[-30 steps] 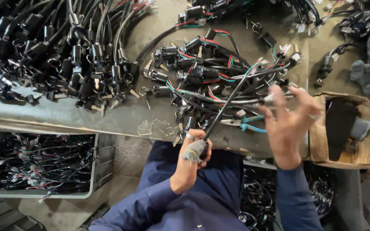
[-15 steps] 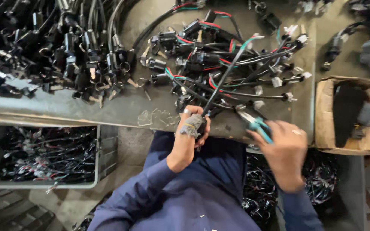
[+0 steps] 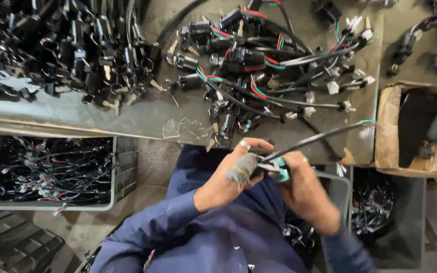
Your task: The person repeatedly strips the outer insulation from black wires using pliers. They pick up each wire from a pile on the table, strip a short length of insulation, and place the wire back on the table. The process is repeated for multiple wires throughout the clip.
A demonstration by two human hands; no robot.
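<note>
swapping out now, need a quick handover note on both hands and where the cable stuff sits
Left hand, a grey wrap on one finger, pinches the black cable at its near end. Right hand holds teal-handled pliers at that same end.
The cable's far end shows coloured wires over the bench edge.
Done: cable and pliers in hand.
Left: loose harness pile on the bench; another heap far left.

From the single camera on my head I look almost straight down, close over my lap and hands, with the surface (image 3: 127, 114) stretching across the upper part of the view.
</note>
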